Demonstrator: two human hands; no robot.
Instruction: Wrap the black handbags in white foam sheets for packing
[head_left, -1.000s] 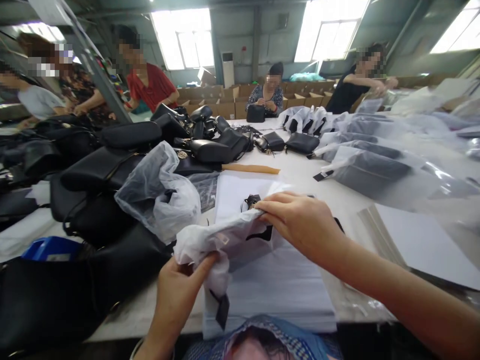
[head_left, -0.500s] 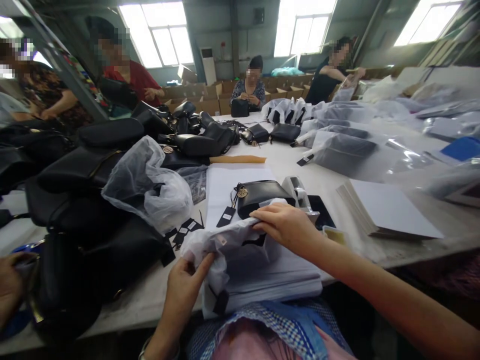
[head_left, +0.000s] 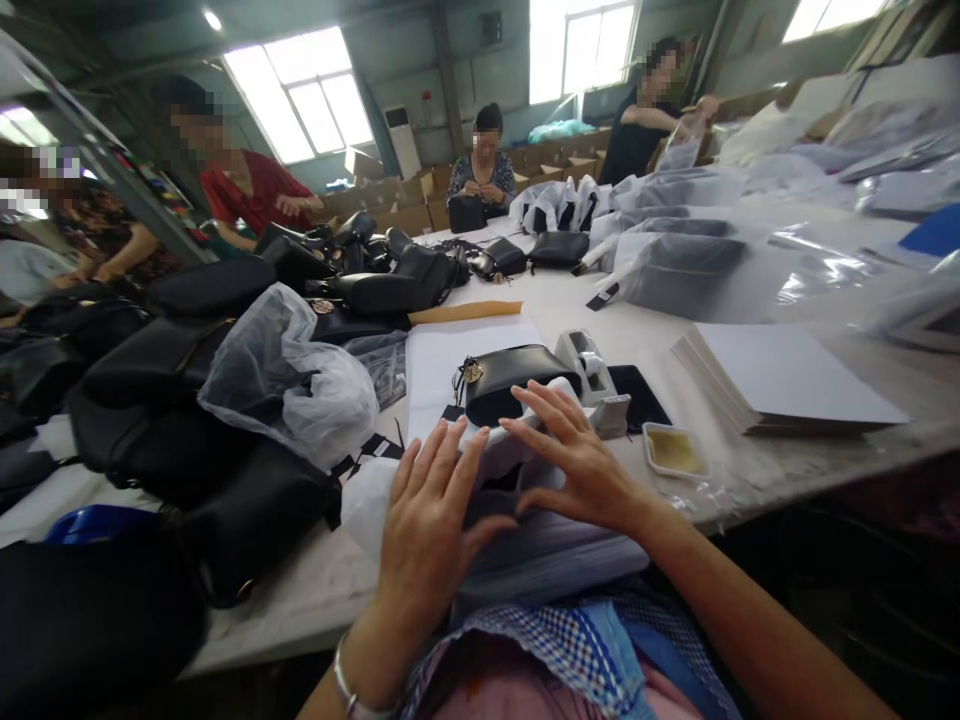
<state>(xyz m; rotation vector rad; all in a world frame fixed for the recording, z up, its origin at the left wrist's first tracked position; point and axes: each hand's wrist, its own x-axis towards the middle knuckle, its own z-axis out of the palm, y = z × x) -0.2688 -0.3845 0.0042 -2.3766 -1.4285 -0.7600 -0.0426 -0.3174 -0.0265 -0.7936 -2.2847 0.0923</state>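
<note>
A small black handbag [head_left: 521, 380] with a gold round charm lies in front of me, its near side against white wrapping [head_left: 555, 540]. My left hand [head_left: 439, 500] is spread, palm down, over the left part of this wrapping. Fingers apart, my right hand [head_left: 574, 460] rests on or just above the wrapping by the bag's near right edge; contact is hard to tell. Neither hand grips anything. Between my thumbs a dark patch shows through the wrapping. White paper sheets [head_left: 480, 335] lie beneath the bag. Black tags [head_left: 375, 447] are scattered left of my left hand.
Black handbags [head_left: 247, 500] are heaped at left beside a crumpled clear plastic bag [head_left: 300, 380]. A tape dispenser [head_left: 592, 375], a shallow dish [head_left: 673, 450] and a stack of white boards [head_left: 787, 380] stand at right. Bagged handbags [head_left: 675, 265] lie beyond. Several people work across the table.
My left hand has let go of the white wrapping's edge and moved up and right, flattening over it. My right hand has opened its fingers. The view has tilted slightly.
</note>
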